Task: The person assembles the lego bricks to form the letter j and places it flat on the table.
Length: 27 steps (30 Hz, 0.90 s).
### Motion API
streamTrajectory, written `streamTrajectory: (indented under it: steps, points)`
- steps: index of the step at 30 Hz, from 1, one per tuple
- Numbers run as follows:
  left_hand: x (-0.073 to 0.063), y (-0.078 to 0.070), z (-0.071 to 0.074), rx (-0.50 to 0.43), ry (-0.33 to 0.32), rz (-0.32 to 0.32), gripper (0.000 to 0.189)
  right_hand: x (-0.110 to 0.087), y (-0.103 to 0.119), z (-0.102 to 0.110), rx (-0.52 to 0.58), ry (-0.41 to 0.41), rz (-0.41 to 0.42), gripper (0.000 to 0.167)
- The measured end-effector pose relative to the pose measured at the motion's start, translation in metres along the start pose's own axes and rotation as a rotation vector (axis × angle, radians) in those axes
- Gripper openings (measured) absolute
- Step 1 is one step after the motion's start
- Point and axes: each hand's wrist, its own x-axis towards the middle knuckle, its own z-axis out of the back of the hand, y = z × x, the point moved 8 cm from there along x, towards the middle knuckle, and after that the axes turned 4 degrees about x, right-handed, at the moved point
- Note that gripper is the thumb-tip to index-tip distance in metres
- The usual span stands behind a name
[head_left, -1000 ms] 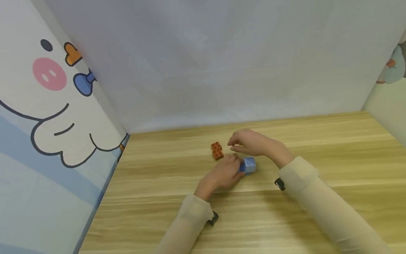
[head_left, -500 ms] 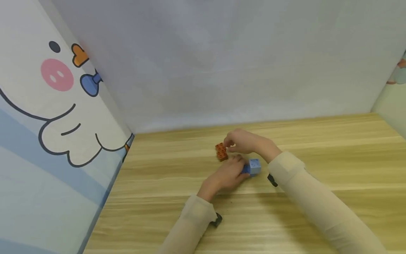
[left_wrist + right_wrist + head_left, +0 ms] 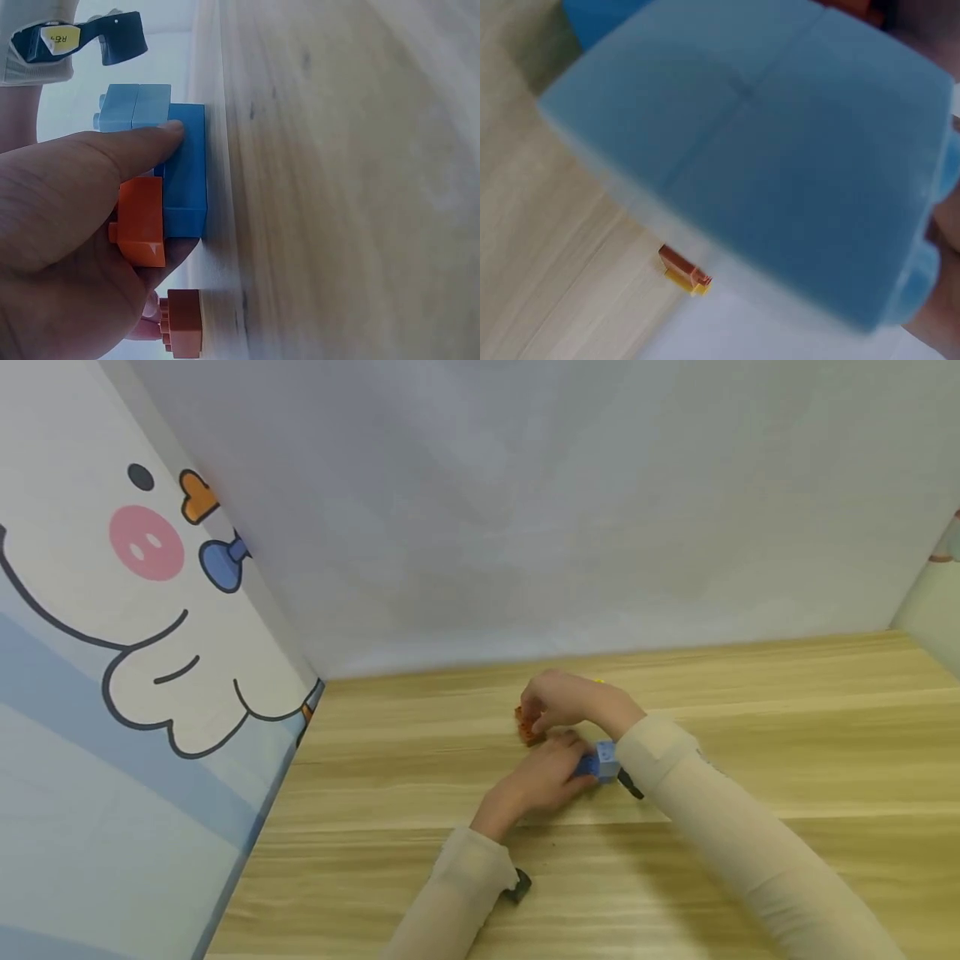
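Observation:
My left hand (image 3: 543, 772) grips a small brick build low on the table. In the left wrist view its thumb presses the side of a long blue brick (image 3: 187, 176). Light blue bricks (image 3: 136, 106) sit on one end of that brick and an orange brick (image 3: 142, 217) at the other; the light blue bricks (image 3: 765, 157) fill much of the right wrist view. Just beyond, my right hand (image 3: 562, 700) reaches over with fingers curled down around loose orange-red bricks (image 3: 527, 735), partly hiding them. One loose orange-red brick (image 3: 184, 322) shows studs beside fingertips.
A yellow and reddish-brown piece (image 3: 681, 270) lies farther back; in the head view only a yellow speck (image 3: 598, 681) shows behind the right wrist. The wooden table (image 3: 360, 827) meets a pale back wall (image 3: 487, 527), with a cartoon panel (image 3: 90, 610) at left.
My right hand has moved left and down, from apart from the orange-red bricks to over them with its fingers around them. The left hand keeps its grip. A yellow speck has come into view.

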Motion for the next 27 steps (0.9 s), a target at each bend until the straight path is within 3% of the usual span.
streamTrajectory:
  steps: [17, 27]
  points:
    - [0.001, 0.0, -0.005, 0.028, 0.014, 0.01, 0.039, 0.002, -0.011, -0.008, 0.002, 0.007, -0.056, 0.012]
    - [0.002, 0.005, -0.007, -0.022, 0.031, 0.052, 0.045, -0.012, -0.016, 0.001, 0.022, -0.047, -0.045, 0.023]
